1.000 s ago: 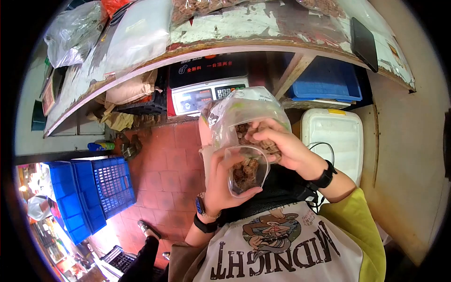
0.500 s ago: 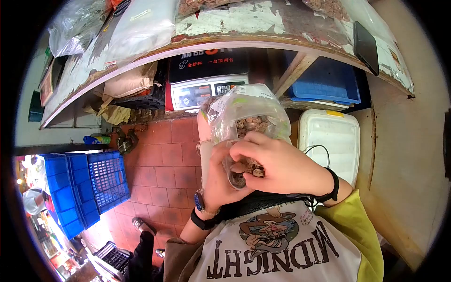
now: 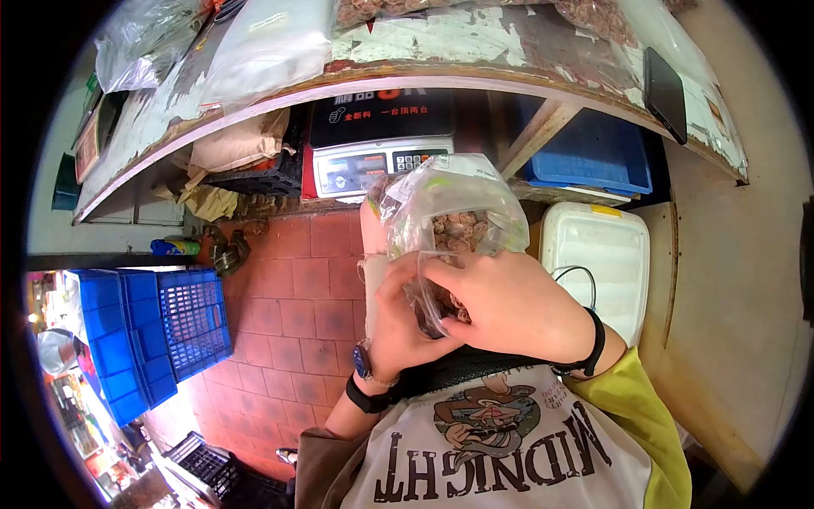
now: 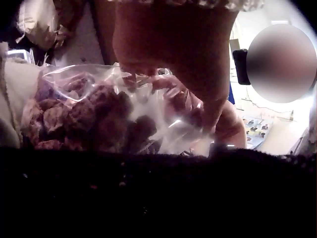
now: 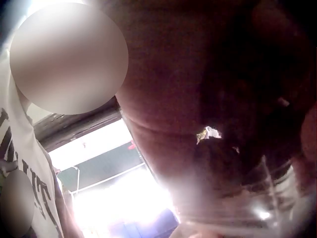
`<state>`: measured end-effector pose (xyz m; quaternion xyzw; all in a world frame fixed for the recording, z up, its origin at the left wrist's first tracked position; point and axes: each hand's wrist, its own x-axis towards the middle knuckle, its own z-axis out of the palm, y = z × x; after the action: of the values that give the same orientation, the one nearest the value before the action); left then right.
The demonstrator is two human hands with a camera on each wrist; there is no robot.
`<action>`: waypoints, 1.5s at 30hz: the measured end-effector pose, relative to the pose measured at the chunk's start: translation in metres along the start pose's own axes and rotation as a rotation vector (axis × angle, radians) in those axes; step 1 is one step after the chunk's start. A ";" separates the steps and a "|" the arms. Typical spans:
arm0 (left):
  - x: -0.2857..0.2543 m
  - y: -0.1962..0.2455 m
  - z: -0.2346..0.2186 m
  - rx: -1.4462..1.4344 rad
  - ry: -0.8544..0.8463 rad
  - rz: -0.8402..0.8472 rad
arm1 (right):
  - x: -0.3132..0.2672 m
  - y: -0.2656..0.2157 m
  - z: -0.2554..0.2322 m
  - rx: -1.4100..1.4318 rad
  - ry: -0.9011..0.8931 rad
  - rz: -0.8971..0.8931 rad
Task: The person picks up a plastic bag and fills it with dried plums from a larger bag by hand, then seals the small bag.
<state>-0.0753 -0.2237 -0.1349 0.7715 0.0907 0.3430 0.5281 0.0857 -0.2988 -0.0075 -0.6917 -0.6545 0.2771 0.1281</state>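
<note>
My left hand [image 3: 397, 327] grips a small clear plastic bag [image 3: 431, 293] low in front of the chest, its mouth facing up. Wrinkled brown dried pieces [image 4: 74, 119] show through the plastic in the left wrist view. My right hand [image 3: 527, 304] is curled over the mouth of the small bag, fingertips and thumb at its rim, with some brown pieces [image 3: 459, 311] between them. Just beyond both hands stands a larger open plastic bag [image 3: 500, 191] holding more such pieces [image 3: 458, 229]. The right wrist view is mostly dark.
Beyond the large bag is a weighing scale [image 3: 354, 172] under a worn shelf [image 3: 500, 55], which carries a phone [image 3: 666, 95] and plastic bags [image 3: 267, 51]. A white lidded box [image 3: 598, 254] stands at right, stacked blue crates [image 3: 127, 339] at left.
My right hand has come out of the large bag with a handful of brown pieces and over to the small bag. It now covers more of that mouth, and fewer pieces show between its fingers.
</note>
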 end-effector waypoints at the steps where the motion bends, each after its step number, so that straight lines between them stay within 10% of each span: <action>1: 0.000 0.001 0.001 0.000 0.007 -0.004 | 0.000 -0.001 -0.001 -0.009 -0.024 0.007; 30: 0.006 0.006 0.001 0.016 0.014 -0.016 | -0.003 0.006 0.002 0.059 0.177 -0.095; 36: 0.011 0.017 -0.007 0.194 -0.100 -0.029 | 0.008 0.019 0.025 1.197 0.363 -0.094; 45: 0.007 0.014 -0.006 0.176 -0.090 -0.011 | 0.003 0.026 0.050 1.429 0.449 0.014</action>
<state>-0.0770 -0.2215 -0.1187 0.8290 0.1009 0.2957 0.4638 0.0803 -0.3083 -0.0626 -0.4841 -0.2691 0.4877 0.6748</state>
